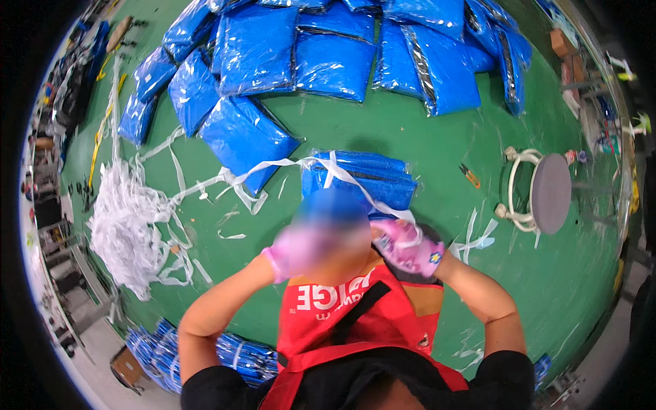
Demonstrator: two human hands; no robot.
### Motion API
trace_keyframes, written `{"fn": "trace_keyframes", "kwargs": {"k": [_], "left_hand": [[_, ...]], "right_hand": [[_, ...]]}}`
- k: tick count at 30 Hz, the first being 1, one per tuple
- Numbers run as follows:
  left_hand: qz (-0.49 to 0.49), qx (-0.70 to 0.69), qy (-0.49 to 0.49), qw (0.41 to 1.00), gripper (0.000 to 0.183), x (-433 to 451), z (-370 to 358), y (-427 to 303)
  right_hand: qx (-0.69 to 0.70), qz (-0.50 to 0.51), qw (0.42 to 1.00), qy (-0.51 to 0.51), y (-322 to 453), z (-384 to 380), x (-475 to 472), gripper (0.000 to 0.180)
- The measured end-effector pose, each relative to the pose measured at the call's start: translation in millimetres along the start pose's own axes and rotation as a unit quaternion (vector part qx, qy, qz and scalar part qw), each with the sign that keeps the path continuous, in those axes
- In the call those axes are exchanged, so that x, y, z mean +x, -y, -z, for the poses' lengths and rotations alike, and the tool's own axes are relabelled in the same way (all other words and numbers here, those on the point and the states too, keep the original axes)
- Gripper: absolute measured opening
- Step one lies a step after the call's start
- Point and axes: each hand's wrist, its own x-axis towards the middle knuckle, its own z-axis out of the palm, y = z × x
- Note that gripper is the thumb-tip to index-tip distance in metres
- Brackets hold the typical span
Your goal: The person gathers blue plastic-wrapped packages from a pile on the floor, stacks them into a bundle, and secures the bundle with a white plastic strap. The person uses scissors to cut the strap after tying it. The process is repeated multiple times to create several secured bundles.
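Note:
A bundle of folded blue plastic-wrapped packages [379, 177] lies on the green floor before me, with a white strip [332, 166] across it. My right hand [405, 246], in a pink patterned glove, is closed on a long white strip [359, 187] at the bundle's near side. This strip runs left over the bundle towards a tangled heap of white strips [128, 220]. My left hand [282, 256], also in a pink glove, is at the bundle's near left. A blurred patch hides its fingers and part of the bundle, so its hold cannot be told.
Many blue packages in clear film [256, 48] lie in an arc at the far side. Orange-handled thread snips [470, 177] and a stool with a grey round seat [551, 193] are on the right. Tied blue bundles [246, 356] lie behind me on the left. Loose strip scraps [474, 241] are on the floor.

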Motion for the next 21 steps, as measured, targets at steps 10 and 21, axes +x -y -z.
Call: {"fn": "trace_keyframes", "kwargs": {"k": [10, 21], "left_hand": [[0.233, 0.197, -0.104, 0.947, 0.021, -85, -13, -60], [0.112, -0.143, -0.282, 0.942, 0.009, -78, -84, -4]], "right_hand": [[0.289, -0.231, 0.917, 0.149, -34, 61, 39, 0.024], [0.311, -0.168, 0.932, -0.085, 55, 98, 3, 0.038]]}}
